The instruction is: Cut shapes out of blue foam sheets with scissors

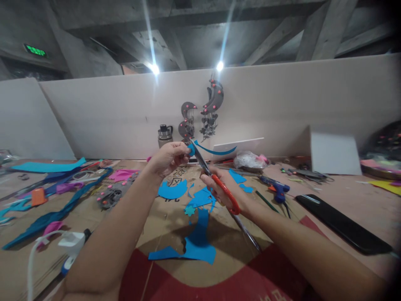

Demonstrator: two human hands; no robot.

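Note:
My left hand (171,158) pinches a small piece of blue felt-like sheet (191,149) above the middle of the table. In my right hand (224,186) is a pair of scissors (230,197) with orange-red handles, its blades reaching up to the blue piece. A thin curved blue strip (216,151) trails to the right from beside the blade tips. Below my hands lie a large blue offcut (199,240), a rounded blue piece (172,189) and a small light-blue flower shape (189,210). Whether the blades are fully closed is hard to make out.
Brown cardboard (163,271) covers the work surface. To the right lie a blue glue gun (277,188) and a black phone (341,221). Leftward are a white plug with cable (72,239) and a grey decorated shape (114,195). A bottle (165,136) and hanging moon ornaments (214,98) are behind.

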